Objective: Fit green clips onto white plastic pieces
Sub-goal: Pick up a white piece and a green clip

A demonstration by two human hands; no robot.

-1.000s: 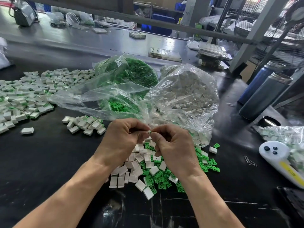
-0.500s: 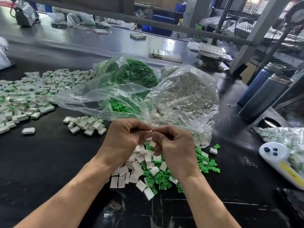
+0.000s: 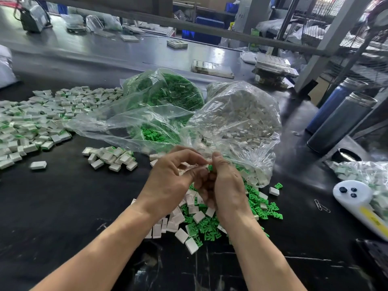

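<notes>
Green clip (image 3: 210, 168) now shows — right hand (image 3: 225, 185) pinches it; left hand (image 3: 171, 181) pinches white piece (image 3: 194, 165).

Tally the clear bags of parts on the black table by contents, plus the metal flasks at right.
Bag of green clips: 1
Bag of white pieces: 1
Bag of green-and-white parts: 1
Metal flasks: 2
Total: 5

left hand (image 3: 168, 181) pinches white piece (image 3: 194, 165) | right hand (image 3: 225, 185) pinches green clip (image 3: 210, 168) | touching
</notes>
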